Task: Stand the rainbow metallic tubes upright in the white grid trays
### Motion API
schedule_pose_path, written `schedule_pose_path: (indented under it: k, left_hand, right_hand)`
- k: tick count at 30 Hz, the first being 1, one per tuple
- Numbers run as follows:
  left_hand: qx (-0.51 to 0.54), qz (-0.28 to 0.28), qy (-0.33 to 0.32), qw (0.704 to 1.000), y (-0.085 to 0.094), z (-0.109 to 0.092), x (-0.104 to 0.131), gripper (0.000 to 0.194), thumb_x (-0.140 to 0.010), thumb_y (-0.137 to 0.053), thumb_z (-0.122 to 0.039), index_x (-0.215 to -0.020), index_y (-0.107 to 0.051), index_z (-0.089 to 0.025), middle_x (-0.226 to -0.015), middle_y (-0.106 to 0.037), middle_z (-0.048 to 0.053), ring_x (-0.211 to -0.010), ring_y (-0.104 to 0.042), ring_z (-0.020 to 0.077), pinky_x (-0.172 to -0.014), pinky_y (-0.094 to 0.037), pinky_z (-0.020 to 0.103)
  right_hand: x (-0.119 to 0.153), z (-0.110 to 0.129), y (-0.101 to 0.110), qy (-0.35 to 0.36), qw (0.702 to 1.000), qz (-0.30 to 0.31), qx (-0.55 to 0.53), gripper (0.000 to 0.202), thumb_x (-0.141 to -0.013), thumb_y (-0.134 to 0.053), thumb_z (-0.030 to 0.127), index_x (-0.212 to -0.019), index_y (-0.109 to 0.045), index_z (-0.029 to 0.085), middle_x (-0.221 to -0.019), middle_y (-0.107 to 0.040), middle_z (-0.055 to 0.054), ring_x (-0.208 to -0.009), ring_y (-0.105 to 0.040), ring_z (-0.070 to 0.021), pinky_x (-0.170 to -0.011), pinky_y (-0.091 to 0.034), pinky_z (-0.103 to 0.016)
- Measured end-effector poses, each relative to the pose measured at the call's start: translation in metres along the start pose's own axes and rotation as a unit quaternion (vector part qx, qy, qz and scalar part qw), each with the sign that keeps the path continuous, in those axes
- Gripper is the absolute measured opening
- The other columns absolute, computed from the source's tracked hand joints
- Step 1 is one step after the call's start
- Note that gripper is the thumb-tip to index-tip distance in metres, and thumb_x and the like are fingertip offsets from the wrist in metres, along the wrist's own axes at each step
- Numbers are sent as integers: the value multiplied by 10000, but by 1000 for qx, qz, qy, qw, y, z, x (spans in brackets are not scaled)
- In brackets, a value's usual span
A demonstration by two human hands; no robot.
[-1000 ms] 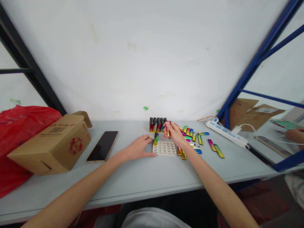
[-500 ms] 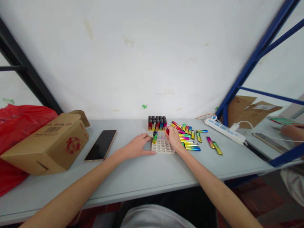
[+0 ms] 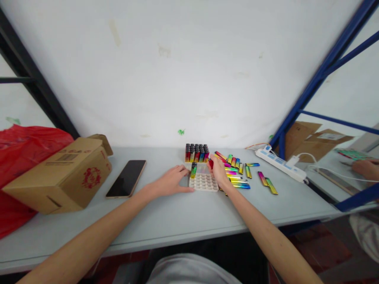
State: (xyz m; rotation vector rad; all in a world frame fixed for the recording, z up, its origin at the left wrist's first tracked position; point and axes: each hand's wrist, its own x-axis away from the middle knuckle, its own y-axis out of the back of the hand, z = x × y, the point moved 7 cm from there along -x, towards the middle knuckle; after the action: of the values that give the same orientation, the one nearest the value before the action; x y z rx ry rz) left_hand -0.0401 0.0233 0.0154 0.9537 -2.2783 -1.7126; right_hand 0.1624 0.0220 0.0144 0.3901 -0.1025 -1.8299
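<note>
A white tray with rows of round holes [image 3: 204, 183] lies on the table in front of me. One yellow-green lighter [image 3: 193, 171] stands upright at its far left corner. My left hand [image 3: 173, 181] rests at the tray's left edge, thumb and fingers apart, fingertips close to that lighter. Above the tray's right side, my right hand [image 3: 219, 172] pinches a red lighter [image 3: 210, 163], mostly hidden by the fingers. Behind the tray, a block of upright lighters with black tops [image 3: 197, 153] stands in tight rows. Several shiny multicoloured lighters [image 3: 241, 184] lie loose to the right.
A black phone [image 3: 126, 178] and a cardboard box [image 3: 62, 173] are at left, beside a red plastic bag [image 3: 32, 140]. A white power strip [image 3: 281, 163] lies at right by a blue metal frame [image 3: 308, 94]. Another person's hand [image 3: 365, 167] shows beyond it.
My right hand has shifted slightly to the right with the red lighter still in its fingers. My left hand and the tray have stayed in place.
</note>
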Motion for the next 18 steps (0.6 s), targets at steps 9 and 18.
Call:
schedule_pose_path:
  k: [9, 18]
  left_hand:
    - [-4, 5, 0, 1000, 1, -4, 0, 695, -851, -661, -782, -1215, -658, -191, -1174, -647, 118, -1105, -631, 320, -1027, -491, 428]
    - [-7, -5, -7, 1000, 2, -5, 0, 681, -860, -651, -781, -1218, -655, -201, -1164, -652, 110, -1100, -634, 314, -1017, -503, 426]
  right_hand:
    - [2, -5, 2, -16, 1000, 3, -21, 566, -982, -375, 624, -547, -413, 263, -453, -374, 37, -442, -324, -138, -456, -268, -298]
    - [13, 16, -5, 22, 994, 70, -79, 687, -977, -302, 824, -751, -568, 233, -535, -338, 50, -445, -320, -138, -458, -260, -298]
